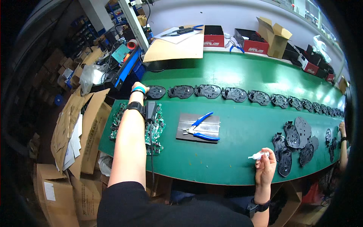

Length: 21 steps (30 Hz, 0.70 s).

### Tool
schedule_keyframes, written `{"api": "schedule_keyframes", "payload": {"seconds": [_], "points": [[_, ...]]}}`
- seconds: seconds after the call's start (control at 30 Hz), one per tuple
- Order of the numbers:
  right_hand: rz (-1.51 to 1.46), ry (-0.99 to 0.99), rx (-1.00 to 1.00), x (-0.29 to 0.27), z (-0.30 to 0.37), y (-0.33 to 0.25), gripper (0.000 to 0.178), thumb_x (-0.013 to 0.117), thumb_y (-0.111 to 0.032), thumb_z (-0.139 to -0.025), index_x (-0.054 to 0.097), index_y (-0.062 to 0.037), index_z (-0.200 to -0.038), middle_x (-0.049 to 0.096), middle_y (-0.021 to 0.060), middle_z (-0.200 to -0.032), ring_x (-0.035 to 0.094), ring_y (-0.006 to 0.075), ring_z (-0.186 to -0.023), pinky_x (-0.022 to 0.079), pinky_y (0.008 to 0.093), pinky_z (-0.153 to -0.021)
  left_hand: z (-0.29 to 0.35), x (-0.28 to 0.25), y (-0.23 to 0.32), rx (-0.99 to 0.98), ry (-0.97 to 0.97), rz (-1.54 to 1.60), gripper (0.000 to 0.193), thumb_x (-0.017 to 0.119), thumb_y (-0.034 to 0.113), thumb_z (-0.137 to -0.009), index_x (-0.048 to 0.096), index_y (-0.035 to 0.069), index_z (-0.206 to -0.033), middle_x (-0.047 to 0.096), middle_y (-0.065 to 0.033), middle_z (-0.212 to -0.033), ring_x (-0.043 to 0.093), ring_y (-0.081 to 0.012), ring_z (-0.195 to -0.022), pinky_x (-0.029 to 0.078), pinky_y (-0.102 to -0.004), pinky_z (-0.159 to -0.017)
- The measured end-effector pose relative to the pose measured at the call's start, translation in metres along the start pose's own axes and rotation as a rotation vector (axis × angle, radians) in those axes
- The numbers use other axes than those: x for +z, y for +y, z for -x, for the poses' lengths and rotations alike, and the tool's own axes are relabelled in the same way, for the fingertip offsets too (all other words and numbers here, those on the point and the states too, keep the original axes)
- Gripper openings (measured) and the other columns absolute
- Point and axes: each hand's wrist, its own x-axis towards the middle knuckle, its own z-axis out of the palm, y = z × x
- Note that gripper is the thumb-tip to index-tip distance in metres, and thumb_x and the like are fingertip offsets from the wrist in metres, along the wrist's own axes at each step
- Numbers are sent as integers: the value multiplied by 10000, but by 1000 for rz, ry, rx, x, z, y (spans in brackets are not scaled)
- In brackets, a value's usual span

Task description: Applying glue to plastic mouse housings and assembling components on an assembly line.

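At the left end of a row of black plastic shells, my left hand (140,87) is closed at the near edge of the last black plastic shell (156,92); its fingers show only in part. The shells are flat, rounded and ribbed inside. My right hand (266,168) is raised over the front of the bench, pinching a small white dropper bottle (260,155) whose thin nozzle points left. Between my arms, blue-handled side cutters (202,130) rest with handles spread on a dark grey metal plate (181,126).
Several green circuit boards (160,130) lie under and beside my left forearm. More black shells (293,136) are piled at the right, near another person's hand (342,129). Cardboard (174,49) and red boxes (214,39) line the green bench's (227,162) back; cartons (89,132) stand left.
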Motion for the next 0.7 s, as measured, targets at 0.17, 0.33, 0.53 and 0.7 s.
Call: {"api": "schedule_keyframes", "payload": {"seconds": [0.17,0.33,0.53,0.7], "points": [[13,30,7,-4,1,-2,162,515,-77,-845,493,0,-986,558,71,-791,510,73,-549,393,158,-450,41,-1,41,-34,-241,44,352,650,240,-758,568,-45,-947,618,-149,-886,616,-238,-549,500,-333,-448],[30,46,21,-5,5,-6,186,528,-81,-834,492,-7,-1000,555,78,-817,504,82,-568,389,155,-456,54,-13,63,298,16,-485,619,599,431,-691,510,-7,-1119,514,-252,-1106,504,-369,-1033,402,-385,-911],[-220,-8,62,-3,2,-4,193,523,-77,-831,507,-9,-1010,567,90,-827,523,99,-606,405,179,-483,187,-18,146,1052,-33,95,235,608,209,-740,622,0,-848,632,-154,-770,625,-243,-719,487,-326,-662],[-275,91,-111,-22,25,-38,204,550,-141,-826,506,-34,-995,562,97,-818,488,84,-584,372,155,-457,345,56,205,1613,-622,279,209,621,209,-739,619,8,-798,619,-138,-726,605,-256,-698,475,-317,-664]]}}
